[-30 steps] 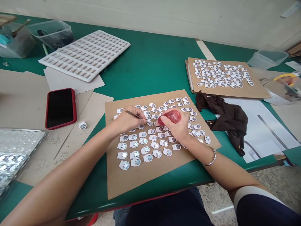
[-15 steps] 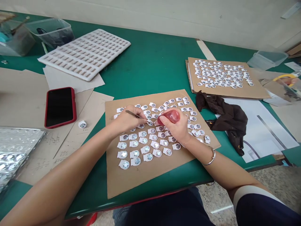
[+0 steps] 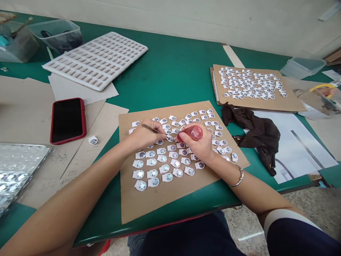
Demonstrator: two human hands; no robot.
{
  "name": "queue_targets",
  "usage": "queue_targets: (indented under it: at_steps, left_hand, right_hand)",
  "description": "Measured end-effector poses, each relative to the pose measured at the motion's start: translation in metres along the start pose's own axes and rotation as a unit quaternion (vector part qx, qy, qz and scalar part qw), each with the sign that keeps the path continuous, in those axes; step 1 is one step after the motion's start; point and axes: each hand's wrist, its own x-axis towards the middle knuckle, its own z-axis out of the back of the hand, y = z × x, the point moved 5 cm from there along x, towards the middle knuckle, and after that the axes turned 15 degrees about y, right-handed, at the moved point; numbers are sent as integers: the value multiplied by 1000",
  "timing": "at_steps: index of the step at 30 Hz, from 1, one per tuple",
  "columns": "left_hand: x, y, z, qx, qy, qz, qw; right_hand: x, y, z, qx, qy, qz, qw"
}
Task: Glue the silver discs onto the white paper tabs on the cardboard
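Observation:
My left hand [image 3: 149, 134] is closed on a pair of thin metal tweezers [image 3: 150, 128], whose tip reaches a small round silver piece on a white paper tab [image 3: 169, 138]. A red squeeze bottle [image 3: 193, 133] is gripped in my right hand [image 3: 200, 145], tilted with its nozzle pointing left toward that same piece. Whether the nozzle touches it I cannot tell. Both hands are over a brown cardboard sheet [image 3: 141, 206] that carries rows of several such tabbed pieces, some of them hidden beneath my hands.
A red-cased phone [image 3: 67, 121] and a single tabbed piece [image 3: 93, 140] lie left. Behind stand a white slotted tray [image 3: 98, 60] and a plastic bin [image 3: 60, 33]. A dark brown cloth [image 3: 255, 129] and another loaded cardboard sheet [image 3: 287, 101] are on the right. Bubble wrap [image 3: 21, 160] lies far left.
Almost nothing differs. The red bottle in my right hand has tipped or shifted very slightly left; the tweezers stay at the same piece.

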Motion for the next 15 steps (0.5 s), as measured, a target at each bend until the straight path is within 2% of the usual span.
queue_targets:
  at_steps: [15]
  left_hand:
    - [1, 2, 1, 4, 0, -12, 1000]
  right_hand:
    - [-2, -1, -1, 4, -5, 8, 1000]
